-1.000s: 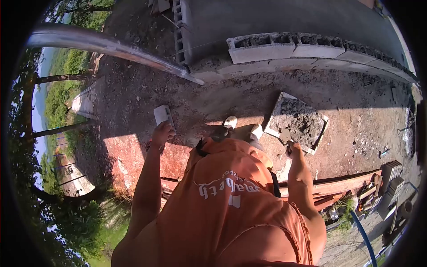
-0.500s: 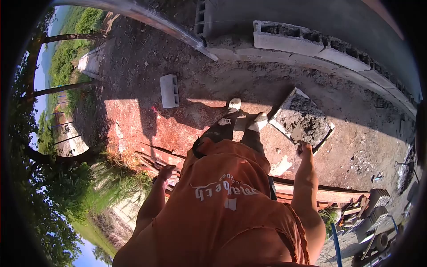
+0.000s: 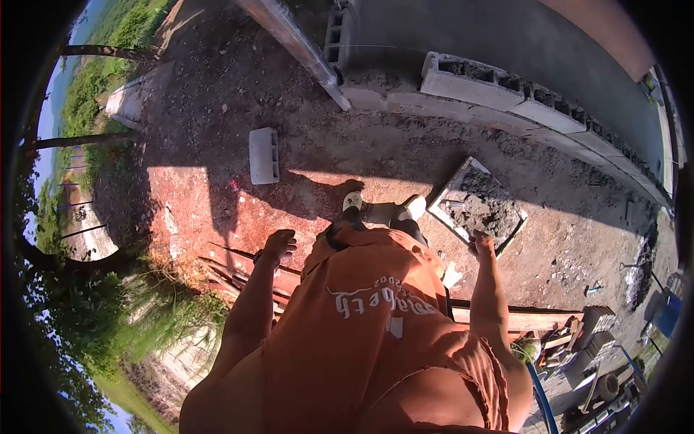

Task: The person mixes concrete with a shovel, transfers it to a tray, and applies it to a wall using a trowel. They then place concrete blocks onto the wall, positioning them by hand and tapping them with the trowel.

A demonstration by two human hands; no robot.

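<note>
Two bare hands reach out over a dirt floor, one on each side of an orange shirt (image 3: 376,325). The left hand (image 3: 279,244) hovers above the sunlit red ground (image 3: 202,210) with its fingers (image 3: 288,239) loosely spread and nothing in them. A single grey block (image 3: 264,155) lies flat on the ground ahead of that hand and well apart from it, half in shadow, its hollow cells facing sideways.

The right hand (image 3: 481,244) is at the near corner of a square board (image 3: 448,188) heaped with wet grey mortar (image 3: 483,206). Its fingers are curled, but I cannot tell from this angle whether they grip anything or touch the board's edge. The board sits tilted like a diamond on the ground, just beside the right shoe (image 3: 416,207); the left shoe (image 3: 353,202) stands near it, between the two hands.

Beyond the board runs a low wall (image 3: 506,94) of hollow blocks, with one course partly laid on top and a smooth grey slab behind it. A metal pole (image 3: 296,43) slants down to the wall's near end. Long reddish planks (image 3: 538,318) lie behind the feet, and a blue hose (image 3: 541,396) curves at the lower right among stacked scraps.
</note>
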